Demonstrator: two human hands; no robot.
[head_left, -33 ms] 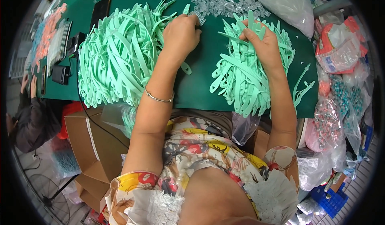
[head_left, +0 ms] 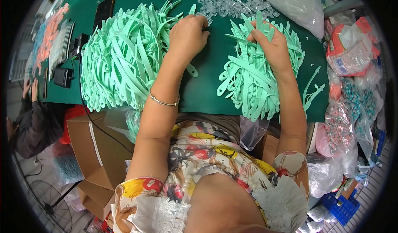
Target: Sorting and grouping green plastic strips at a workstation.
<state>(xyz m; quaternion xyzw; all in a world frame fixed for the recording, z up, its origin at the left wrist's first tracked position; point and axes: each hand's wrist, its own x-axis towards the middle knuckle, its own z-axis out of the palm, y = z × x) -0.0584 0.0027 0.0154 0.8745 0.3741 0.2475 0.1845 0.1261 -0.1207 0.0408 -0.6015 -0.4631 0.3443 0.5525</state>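
The thumb and fingers of the right hand [head_left: 271,42] are clamped on mint-green straps [head_left: 259,21] atop the right pile [head_left: 244,81]. The left hand [head_left: 186,34] rests between the left pile [head_left: 120,58] and clear plastic pieces [head_left: 232,2]; its fingertips are hidden, so grip cannot be told. Caution: interlaced straps could snag and drag neighbours along. Both piles reach the near edge of the tabletop [head_left: 205,94]; a tug bodyward could spill straps.

The mint-green straps [head_left: 124,67] are smooth, partly ridged plastic. The clear pieces [head_left: 226,7] are glossy, probably plastic. The bracelet [head_left: 166,104] is shiny metal.
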